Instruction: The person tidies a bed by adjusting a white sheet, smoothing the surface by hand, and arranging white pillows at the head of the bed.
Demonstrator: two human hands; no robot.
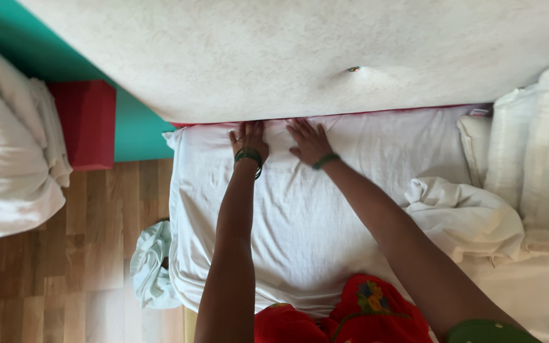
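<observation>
My left hand (248, 138) and right hand (309, 141) flat on white sheet (300, 216), fingertips at padded headboard (300, 51); pillows (528, 152) right.

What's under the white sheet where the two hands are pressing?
The white sheet covers that whole surface, so whatever lies beneath is hidden. The left hand and right hand lie flat on it by the padded headboard, with a thin red strip showing along the sheet's edge.

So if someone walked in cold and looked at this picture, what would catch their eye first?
Probably the two bare arms reaching up the middle, left hand and right hand pressed flat on the wrinkled white bed sheet where it meets the pale padded headboard. Then the colour: a teal wall and red block at left, above the wooden floor.
</observation>
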